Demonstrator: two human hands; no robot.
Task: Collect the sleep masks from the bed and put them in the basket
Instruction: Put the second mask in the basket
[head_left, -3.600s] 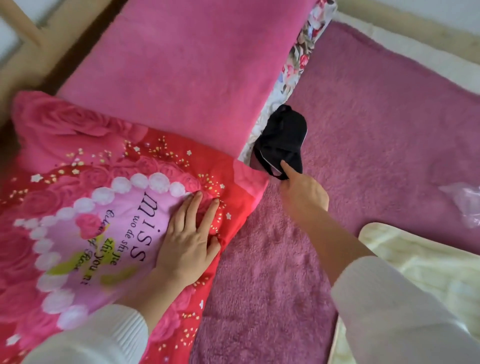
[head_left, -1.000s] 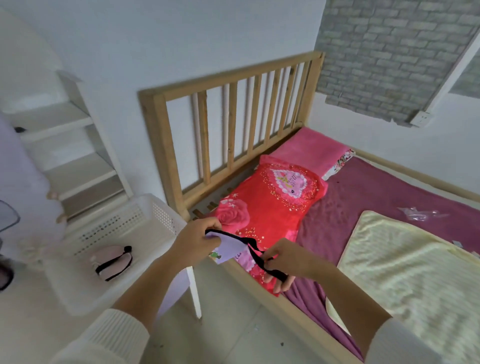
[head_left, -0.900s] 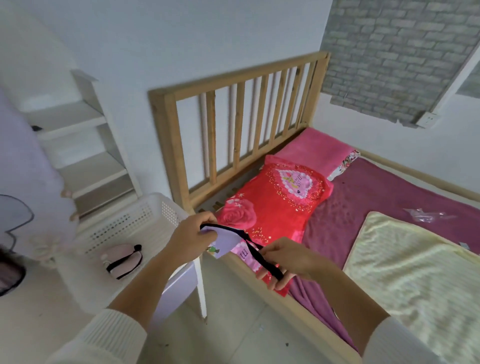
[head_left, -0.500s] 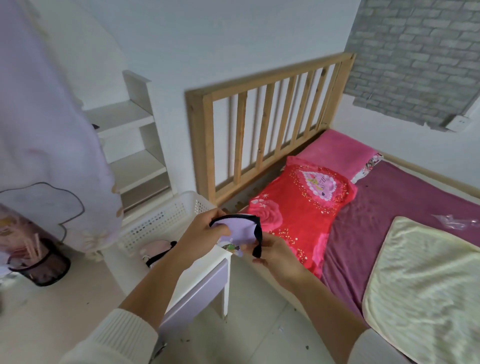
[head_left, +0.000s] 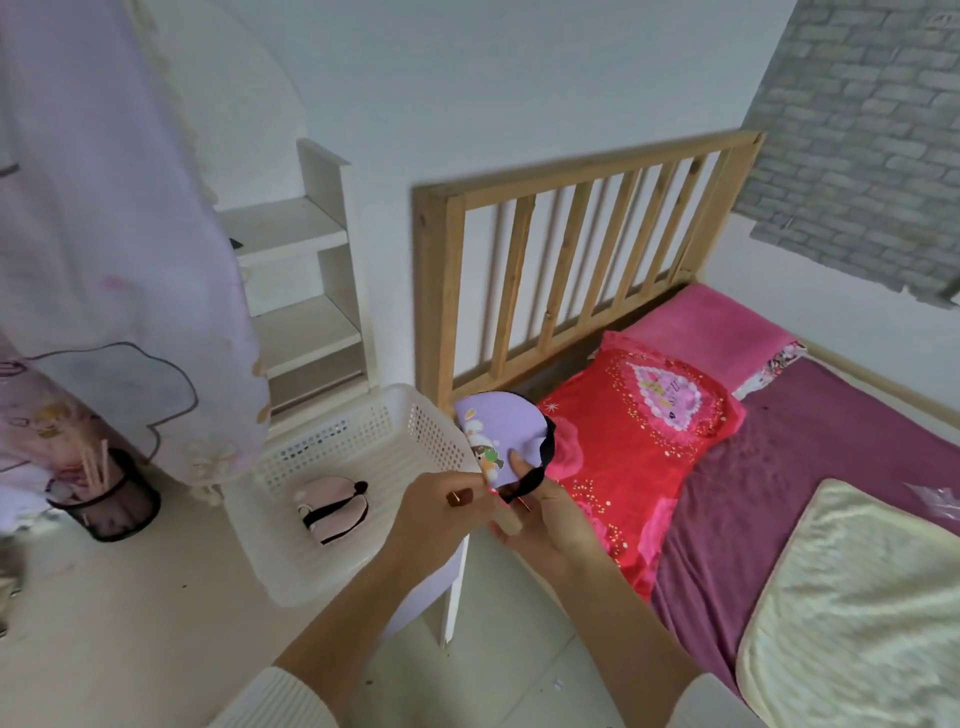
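Note:
A lilac sleep mask (head_left: 496, 434) with black trim and a cartoon print is folded and held upright between both hands. My left hand (head_left: 441, 512) pinches its lower left edge. My right hand (head_left: 548, 519) grips its lower right side and the black strap. The mask hovers just right of the white perforated basket (head_left: 363, 436), over the basket's right rim and the gap beside the bed. Inside the basket lies a pink sleep mask (head_left: 335, 506) with a black strap. The basket stands on a small white stand next to the bed (head_left: 810, 467).
The bed has a wooden slatted headboard (head_left: 582, 260), a red pillow (head_left: 639, 431), a pink pillow (head_left: 706, 327), a cream blanket (head_left: 852, 613) and a clear wrapper (head_left: 935, 501). White shelves (head_left: 296, 291), a hanging lilac garment (head_left: 104, 234) and a black mesh cup (head_left: 111, 499) stand at the left.
I have turned from the bed toward the basket. The mask, earlier stretched out between my hands by its strap, is now folded together and held closer to the basket.

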